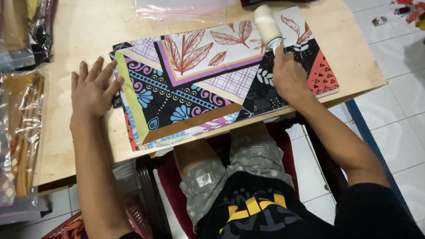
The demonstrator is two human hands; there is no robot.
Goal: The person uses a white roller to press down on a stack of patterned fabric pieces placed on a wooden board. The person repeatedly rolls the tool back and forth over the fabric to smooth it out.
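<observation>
A folded patterned cloth (208,84) with leaf prints, swirls and stripes lies flat on a light wooden board table (79,44). My left hand (92,90) rests flat, fingers spread, at the cloth's left edge, pressing its corner. My right hand (287,77) grips the handle of a lint roller (267,24), whose pale roll lies on the cloth's upper right part.
A clear plastic bag (177,11) lies at the table's far edge. Bagged fabrics (22,128) are stacked at the left. My knees and a red chair (283,146) are under the table's near edge. White tiled floor (398,97) lies to the right.
</observation>
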